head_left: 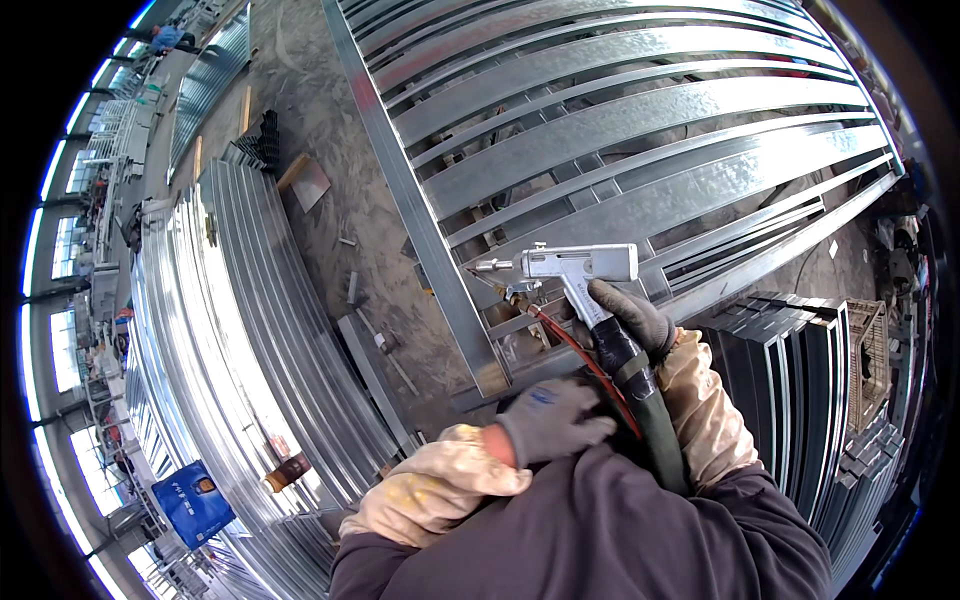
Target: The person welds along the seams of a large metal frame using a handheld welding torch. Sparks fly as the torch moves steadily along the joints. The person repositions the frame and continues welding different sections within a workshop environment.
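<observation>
A silver welding gun [585, 264] with a slim nozzle points left, over the near end of a galvanized steel frame [440, 262]. My gloved right hand [640, 318] is wrapped round its black-taped grip. A thick dark green cable sleeve [660, 435] runs from the grip down to my body, with a red hose [580, 350] beside it. Close to my chest is my gloved left hand [555, 420], off the gun and left of the hose. Its fingers look loosely stretched and apart; a dark shape behind them is too unclear to name.
Long silver profiles [245, 330] are stacked at left, with a blue bag [193, 503] on them. Dark steel tubes [775, 390] stand stacked at right, beside a rusty wire basket [868, 350]. Scraps lie on the concrete floor [320, 110]. A person in blue [170, 40] is far left.
</observation>
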### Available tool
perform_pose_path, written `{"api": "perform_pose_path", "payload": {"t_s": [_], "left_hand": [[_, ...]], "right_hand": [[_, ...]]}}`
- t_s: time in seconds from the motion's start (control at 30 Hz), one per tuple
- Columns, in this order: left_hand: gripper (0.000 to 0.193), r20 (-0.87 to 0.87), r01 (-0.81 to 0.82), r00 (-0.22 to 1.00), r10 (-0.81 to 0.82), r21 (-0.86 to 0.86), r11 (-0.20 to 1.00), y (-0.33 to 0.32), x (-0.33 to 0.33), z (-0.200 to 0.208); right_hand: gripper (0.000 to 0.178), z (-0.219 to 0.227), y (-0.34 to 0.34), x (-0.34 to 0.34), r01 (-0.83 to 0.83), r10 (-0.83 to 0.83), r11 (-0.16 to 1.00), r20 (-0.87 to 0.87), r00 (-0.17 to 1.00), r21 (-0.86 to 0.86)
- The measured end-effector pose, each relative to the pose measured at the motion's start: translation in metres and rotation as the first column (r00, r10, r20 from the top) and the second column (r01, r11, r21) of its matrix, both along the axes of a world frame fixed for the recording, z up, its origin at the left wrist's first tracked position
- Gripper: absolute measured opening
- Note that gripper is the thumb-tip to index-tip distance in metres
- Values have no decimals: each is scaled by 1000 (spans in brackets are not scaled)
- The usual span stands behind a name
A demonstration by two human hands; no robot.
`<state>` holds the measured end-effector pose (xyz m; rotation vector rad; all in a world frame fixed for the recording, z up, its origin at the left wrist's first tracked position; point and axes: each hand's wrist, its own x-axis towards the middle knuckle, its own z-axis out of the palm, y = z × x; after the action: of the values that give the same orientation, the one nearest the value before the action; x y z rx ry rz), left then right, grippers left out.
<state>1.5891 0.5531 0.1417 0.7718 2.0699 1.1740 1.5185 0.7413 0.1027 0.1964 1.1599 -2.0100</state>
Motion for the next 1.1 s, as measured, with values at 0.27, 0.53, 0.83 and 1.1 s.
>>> {"api": "perform_pose_path", "payload": {"t_s": [0.27, 0.53, 0.83, 1.1], "left_hand": [[13, 133, -924, 382, 915, 70, 376, -89, 20, -43], [45, -471, -937, 350, 810, -159, 312, -95, 49, -126], [49, -225, -916, 353, 908, -280, 287, -99, 53, -146], [48, -176, -931, 336, 925, -213, 297, -98, 51, -141]], "right_hand": [[51, -4, -2, -7, -7, 12, 998, 83, 997, -61], [43, -14, -3, -9, 2, 27, 987, 182, 983, -159], [47, -14, -5, -9, 21, -5, 997, 217, 976, -75], [45, -12, -10, -9, 18, 10, 989, 191, 981, -144]]}}
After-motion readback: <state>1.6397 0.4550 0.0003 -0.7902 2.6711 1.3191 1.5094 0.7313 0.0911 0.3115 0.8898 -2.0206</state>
